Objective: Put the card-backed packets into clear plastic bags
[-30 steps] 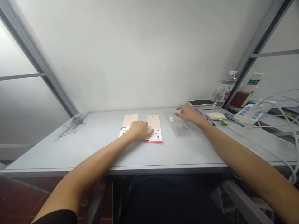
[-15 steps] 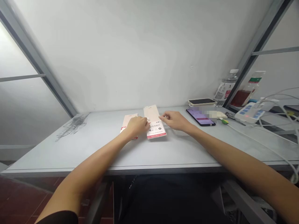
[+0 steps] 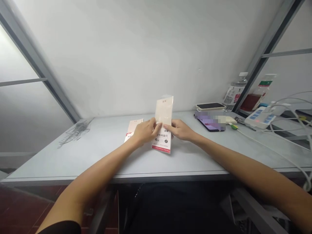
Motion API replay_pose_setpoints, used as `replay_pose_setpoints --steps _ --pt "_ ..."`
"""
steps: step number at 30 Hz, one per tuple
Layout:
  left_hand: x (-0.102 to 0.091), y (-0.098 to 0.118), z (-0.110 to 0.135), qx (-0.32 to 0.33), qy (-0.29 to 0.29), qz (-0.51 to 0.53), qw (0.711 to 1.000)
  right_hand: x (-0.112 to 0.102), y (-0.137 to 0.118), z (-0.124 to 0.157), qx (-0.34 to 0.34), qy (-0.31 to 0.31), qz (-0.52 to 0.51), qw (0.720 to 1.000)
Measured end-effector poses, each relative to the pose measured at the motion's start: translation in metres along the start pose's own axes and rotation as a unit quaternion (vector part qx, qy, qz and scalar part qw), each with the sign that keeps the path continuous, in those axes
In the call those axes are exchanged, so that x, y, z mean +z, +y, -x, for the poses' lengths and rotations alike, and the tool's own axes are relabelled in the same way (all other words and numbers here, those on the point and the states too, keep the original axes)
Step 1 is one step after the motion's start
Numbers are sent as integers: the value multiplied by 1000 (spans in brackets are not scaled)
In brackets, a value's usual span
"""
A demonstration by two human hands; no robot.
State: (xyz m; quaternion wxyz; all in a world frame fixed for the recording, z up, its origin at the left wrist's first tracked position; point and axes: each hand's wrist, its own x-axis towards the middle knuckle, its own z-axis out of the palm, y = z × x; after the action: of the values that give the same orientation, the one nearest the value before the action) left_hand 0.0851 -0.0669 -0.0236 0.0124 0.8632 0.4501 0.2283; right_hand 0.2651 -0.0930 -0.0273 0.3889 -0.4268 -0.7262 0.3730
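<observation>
A slim pink-and-white ruler set packet (image 3: pixel 163 110) in a clear plastic sleeve, with a red strip along its bottom, is held up and tilted above the desk. My left hand (image 3: pixel 145 131) grips its left edge, thumb across the front. On the opposite edge my right hand (image 3: pixel 182 130) pinches it, with the thumb in front and the other fingers behind. A second, similar packet (image 3: pixel 133 124) lies on the desk just left of the first, partly covered by my left hand and forearm.
Phones (image 3: pixel 211 106) and a purple-screened phone (image 3: pixel 209 122) lie to the right, near a power strip (image 3: pixel 259 117) with tangled white cables. Two bottles, one a clear bottle (image 3: pixel 235 94), stand in the back right corner. A black mesh-like scrap (image 3: pixel 75 131) is at left.
The ruler set packet has been lifted and tilted up towards me. My right hand has moved left and closed on its right edge; my left hand has shifted slightly right.
</observation>
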Motion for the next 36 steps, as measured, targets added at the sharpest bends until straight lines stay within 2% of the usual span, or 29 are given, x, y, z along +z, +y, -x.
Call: replay_pose_setpoints --steps 4,8,12,17,23,29,33,36 --pt "-1 2 -1 -6 -13 -59 998 0 4 -1 -9 -3 18 1000" --pt "0 4 -1 15 -8 -103 995 1 5 0 -11 2 44 999" --pt "-3 4 1 28 -7 -95 995 2 3 2 -18 10 65 998" --pt "-8 5 5 43 -37 -22 998 -1 1 4 -5 24 48 999" --pt "-7 6 8 41 -37 -80 995 0 -1 4 -13 45 57 997" --pt "-5 9 8 26 -32 -105 994 2 -1 4 -17 28 59 998" --pt "-4 9 6 54 -44 -135 988 0 -1 4 -11 20 58 998" --pt "-4 9 6 54 -37 -157 985 0 -4 3 5 -12 41 999"
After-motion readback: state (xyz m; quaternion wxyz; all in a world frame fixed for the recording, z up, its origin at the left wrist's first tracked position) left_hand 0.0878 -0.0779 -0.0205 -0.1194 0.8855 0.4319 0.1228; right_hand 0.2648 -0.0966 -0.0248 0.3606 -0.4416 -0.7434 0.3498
